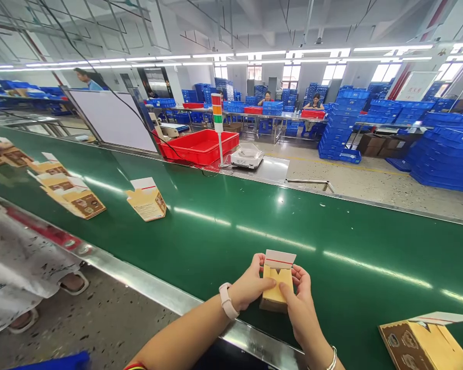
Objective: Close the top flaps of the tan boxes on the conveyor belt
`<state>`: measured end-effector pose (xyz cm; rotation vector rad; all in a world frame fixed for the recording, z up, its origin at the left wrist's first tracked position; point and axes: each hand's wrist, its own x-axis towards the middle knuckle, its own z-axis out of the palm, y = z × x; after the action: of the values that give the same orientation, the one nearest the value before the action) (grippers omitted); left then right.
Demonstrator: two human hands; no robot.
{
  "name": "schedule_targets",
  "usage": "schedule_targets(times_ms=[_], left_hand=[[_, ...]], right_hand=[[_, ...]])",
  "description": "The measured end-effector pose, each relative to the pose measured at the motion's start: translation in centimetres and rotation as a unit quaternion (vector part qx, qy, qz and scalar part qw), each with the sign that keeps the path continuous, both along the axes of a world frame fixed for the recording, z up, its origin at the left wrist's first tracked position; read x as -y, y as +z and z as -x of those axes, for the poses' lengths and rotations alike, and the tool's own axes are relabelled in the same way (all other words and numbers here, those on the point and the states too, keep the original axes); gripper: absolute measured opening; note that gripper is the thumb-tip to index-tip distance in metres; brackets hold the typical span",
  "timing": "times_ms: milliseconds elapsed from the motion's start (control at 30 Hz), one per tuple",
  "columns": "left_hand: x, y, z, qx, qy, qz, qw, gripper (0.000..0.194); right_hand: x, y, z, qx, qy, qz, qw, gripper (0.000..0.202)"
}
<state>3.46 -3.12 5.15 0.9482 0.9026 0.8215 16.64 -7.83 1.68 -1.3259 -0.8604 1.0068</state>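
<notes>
A small yellow-and-brown cardboard box (pixel 278 275) is held between my two hands over the near side of the green conveyor belt (pixel 216 231). Its white flap with a red strip stands raised at the back. My left hand (pixel 252 285), with a pale watch at the wrist, grips the left side, its thumb lying on the yellow top panel. On the other side my right hand (pixel 300 298) is wrapped round the box, and its thumb presses the same panel. The fingers behind the box are partly hidden.
Another printed box (pixel 424 339) lies at the lower right, flap up. One box (pixel 146 200) stands left of centre, and a row of boxes (pixel 69 190) is farther left, near a co-worker's hand. Beyond the belt are a red tray (pixel 200 144), a scale (pixel 247 155) and a signal light (pixel 217 115).
</notes>
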Motion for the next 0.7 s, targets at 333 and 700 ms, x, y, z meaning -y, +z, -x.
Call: schedule_targets(times_ms=[333, 700], left_hand=[[0.1, -2.7, -0.4, -0.06, 0.113, -0.138, 0.982, 0.046], [-10.3, -1.3, 20.8, -0.331, 0.602, -0.14, 0.713, 0.089]], right_hand=[[1.5, -0.2, -3.2, 0.048, 0.004, -0.028, 0.998, 0.051], [1.9, -2.5, -11.3, 0.24, 0.13, -0.159, 0.949, 0.074]])
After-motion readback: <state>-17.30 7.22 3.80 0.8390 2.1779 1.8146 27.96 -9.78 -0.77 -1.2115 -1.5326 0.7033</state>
